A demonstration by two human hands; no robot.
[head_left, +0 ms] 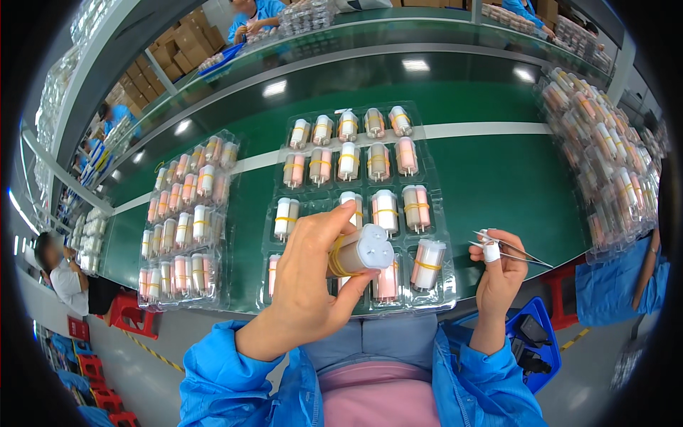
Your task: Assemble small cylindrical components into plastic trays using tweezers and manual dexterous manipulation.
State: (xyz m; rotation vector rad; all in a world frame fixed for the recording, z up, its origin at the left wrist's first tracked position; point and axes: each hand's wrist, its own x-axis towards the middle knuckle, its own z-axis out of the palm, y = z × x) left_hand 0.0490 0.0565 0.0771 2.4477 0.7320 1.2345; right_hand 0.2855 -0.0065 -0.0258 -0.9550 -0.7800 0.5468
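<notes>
My left hand (302,267) grips a bundle of small cylinders (363,250) between thumb and fingers. A yellow rubber band goes round the bundle, and its pale end face with small pins is tilted up. It is held above a clear plastic tray (313,208), whose pockets hold similar banded bundles (348,160) in white, pink and grey. To the right of the tray, my right hand (499,281) is closed on metal tweezers (528,257), their points toward the right. A white wrap (491,251) covers one fingertip of this hand.
Another filled tray (186,220) lies at the left on the green bench (491,178). Stacked filled trays (605,156) rise at the right. A blue bin (544,356) with black items stands low at the right, near a red stool (562,299). Co-workers sit beyond the bench.
</notes>
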